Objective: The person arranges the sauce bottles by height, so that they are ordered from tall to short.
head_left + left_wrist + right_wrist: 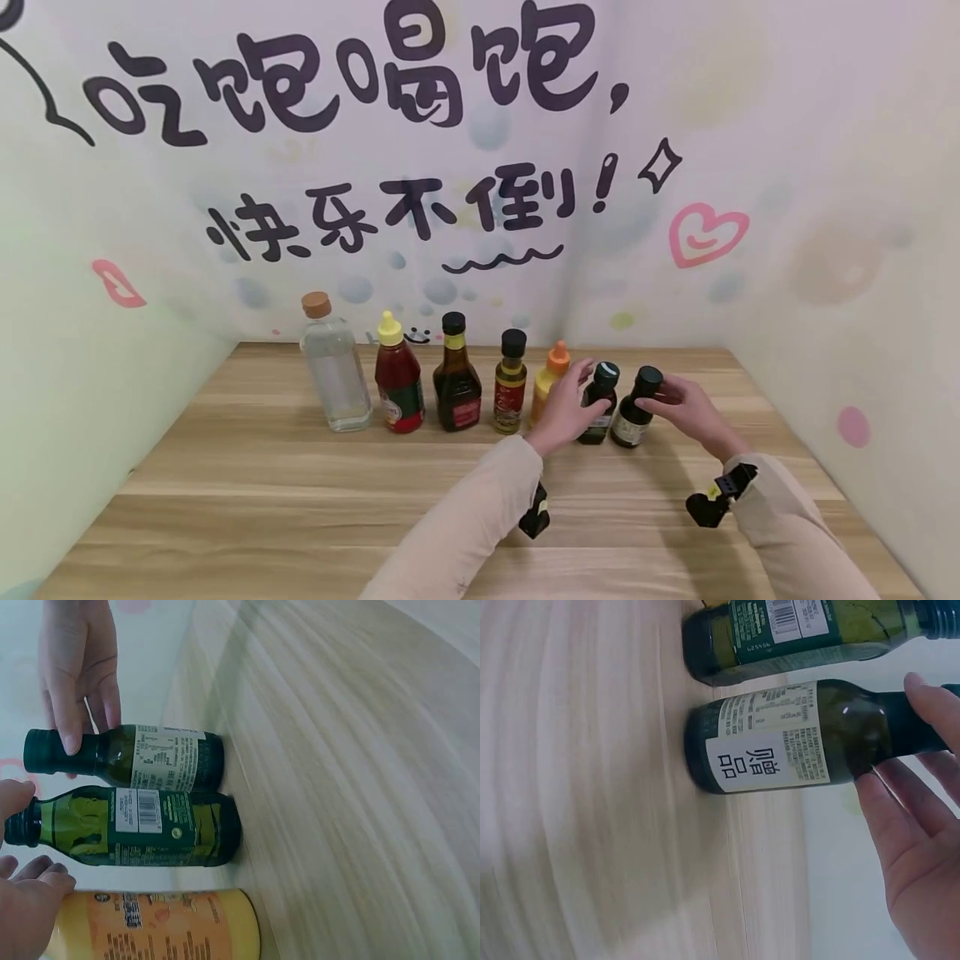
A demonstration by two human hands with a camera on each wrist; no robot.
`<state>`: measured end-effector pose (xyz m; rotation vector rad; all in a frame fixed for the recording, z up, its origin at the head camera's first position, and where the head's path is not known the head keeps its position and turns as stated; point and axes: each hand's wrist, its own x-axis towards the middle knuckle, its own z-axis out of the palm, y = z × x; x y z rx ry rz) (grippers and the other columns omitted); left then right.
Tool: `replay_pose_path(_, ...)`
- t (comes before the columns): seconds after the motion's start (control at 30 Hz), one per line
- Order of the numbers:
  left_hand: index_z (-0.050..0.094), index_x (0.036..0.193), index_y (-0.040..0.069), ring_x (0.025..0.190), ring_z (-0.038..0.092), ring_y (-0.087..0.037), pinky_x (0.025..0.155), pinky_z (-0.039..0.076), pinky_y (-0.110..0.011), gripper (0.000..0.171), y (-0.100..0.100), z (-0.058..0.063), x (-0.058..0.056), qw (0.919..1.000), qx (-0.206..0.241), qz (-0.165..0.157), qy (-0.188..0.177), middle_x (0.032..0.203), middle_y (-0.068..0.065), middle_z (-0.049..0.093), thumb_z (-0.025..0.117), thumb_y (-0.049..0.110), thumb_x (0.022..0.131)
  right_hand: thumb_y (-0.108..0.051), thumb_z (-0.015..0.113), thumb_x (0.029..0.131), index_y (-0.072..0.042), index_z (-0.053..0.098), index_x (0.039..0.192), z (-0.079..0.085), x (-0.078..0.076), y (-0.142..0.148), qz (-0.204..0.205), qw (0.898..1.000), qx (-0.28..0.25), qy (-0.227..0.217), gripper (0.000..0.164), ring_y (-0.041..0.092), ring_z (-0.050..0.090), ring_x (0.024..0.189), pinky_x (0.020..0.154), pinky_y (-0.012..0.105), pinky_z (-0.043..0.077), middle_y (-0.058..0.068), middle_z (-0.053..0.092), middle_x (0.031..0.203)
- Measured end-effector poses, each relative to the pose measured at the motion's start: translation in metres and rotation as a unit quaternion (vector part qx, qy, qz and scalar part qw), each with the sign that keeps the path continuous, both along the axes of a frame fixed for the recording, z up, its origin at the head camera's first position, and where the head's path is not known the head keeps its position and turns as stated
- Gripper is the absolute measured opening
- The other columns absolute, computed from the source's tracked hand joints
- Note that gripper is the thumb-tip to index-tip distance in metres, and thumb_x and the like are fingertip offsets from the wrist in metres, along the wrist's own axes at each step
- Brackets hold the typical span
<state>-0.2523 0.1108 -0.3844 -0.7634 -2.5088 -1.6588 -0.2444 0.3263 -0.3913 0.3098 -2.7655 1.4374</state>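
Upright on the table, a small dark glass bottle with a cream label (772, 742) has its neck pinched by my right hand (690, 408). The thumb lies across the front of the neck and the fingers reach behind. Just left of it stands a green glass bottle with a dark cap (142, 827). My left hand (562, 412) is spread around that bottle's top, thumb on one side and loosely bent fingers on the other, with a gap at the fingers. A yellow squeeze bottle with an orange tip (546, 387) stands partly hidden behind my left hand.
The row continues leftward with an oil bottle with a red label (510, 392), a dark sauce bottle (457, 387), a red squeeze bottle (400, 383) and a large clear bottle (337, 383). A printed wall sheet (480, 292) rises behind the wooden table (300, 517).
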Motion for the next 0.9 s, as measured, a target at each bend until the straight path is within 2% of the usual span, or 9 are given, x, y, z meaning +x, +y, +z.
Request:
replay_pose_path(0.2,0.039,0.13,0.007,0.114,0.046,-0.019,0.093,0.037,-0.027,0.055,-0.018,-0.004,-0.001,0.9982,0.026,-0.049,-0.024,0.126,-0.01,0.047,0.064,0.01,0.082,-0.027,0.058,0.086,0.005,0.036,0.132,0.004,0.009,0.007,-0.002,1.0,0.02,0.006,0.06,0.042,0.047,0.108,0.082,0.044,0.044,0.03,0.044,0.123)
replay_pose_path(0.37,0.047,0.124,0.005,0.105,0.053,-0.018,0.089,0.041,-0.029,0.045,-0.049,-0.002,-0.003,0.9975,0.014,-0.068,0.01,0.116,-0.009,0.055,0.063,0.01,0.082,-0.025,0.054,0.089,0.007,0.032,0.133,0.007,0.016,0.012,0.005,0.999,0.033,0.018,0.059,0.043,0.047,0.107,0.08,0.043,0.046,0.032,0.041,0.124)
replay_pose_path(0.57,0.053,0.117,0.004,0.098,0.056,-0.02,0.086,0.044,-0.034,0.036,-0.093,0.0,-0.003,0.998,-0.012,-0.055,0.029,0.108,-0.01,0.059,0.062,0.01,0.083,-0.02,0.052,0.09,0.01,0.033,0.13,0.01,0.028,0.019,0.01,0.997,0.061,0.049,0.054,0.044,0.049,0.103,0.079,0.045,0.045,0.034,0.043,0.121)
replay_pose_path(0.63,0.054,0.116,0.005,0.097,0.056,-0.019,0.084,0.044,-0.034,0.034,-0.109,0.001,-0.003,0.998,-0.023,-0.048,0.034,0.108,-0.008,0.06,0.062,0.011,0.083,-0.019,0.053,0.09,0.01,0.035,0.129,0.011,0.032,0.021,0.004,0.996,0.067,0.058,0.052,0.037,0.053,0.102,0.077,0.039,0.048,0.033,0.045,0.12)
replay_pose_path(0.7,0.055,0.115,0.006,0.096,0.057,-0.019,0.083,0.045,-0.034,0.032,-0.124,0.001,-0.002,0.9984,-0.025,-0.038,0.034,0.107,-0.007,0.06,0.061,0.011,0.084,-0.018,0.053,0.09,0.009,0.037,0.129,0.011,0.035,0.023,-0.001,0.995,0.073,0.065,0.051,0.025,0.056,0.1,0.075,0.029,0.049,0.032,0.047,0.119)
replay_pose_path(0.77,0.055,0.114,0.005,0.094,0.057,-0.02,0.082,0.045,-0.036,0.031,-0.14,0.0,-0.001,0.9986,-0.021,-0.029,0.038,0.104,-0.008,0.061,0.061,0.01,0.084,-0.018,0.053,0.089,0.009,0.037,0.129,0.011,0.038,0.023,-0.003,0.995,0.073,0.067,0.05,0.02,0.056,0.099,0.073,0.021,0.047,0.03,0.047,0.119)
replay_pose_path(0.83,0.056,0.112,0.003,0.092,0.058,-0.021,0.081,0.046,-0.038,0.029,-0.155,-0.002,0.0,0.9988,-0.018,-0.016,0.041,0.103,-0.009,0.061,0.06,0.007,0.084,-0.019,0.053,0.09,0.008,0.037,0.129,0.01,0.039,0.024,-0.003,0.995,0.077,0.068,0.05,0.02,0.056,0.099,0.072,0.015,0.045,0.03,0.047,0.119)
replay_pose_path(0.9,0.057,0.11,0.001,0.089,0.059,-0.021,0.079,0.046,-0.039,0.028,-0.171,-0.007,0.001,0.9984,-0.019,0.001,0.053,0.1,-0.01,0.062,0.061,0.005,0.083,-0.019,0.053,0.089,0.009,0.038,0.128,0.009,0.041,0.023,-0.002,0.994,0.08,0.072,0.05,0.029,0.055,0.101,0.072,0.014,0.044,0.03,0.047,0.119)
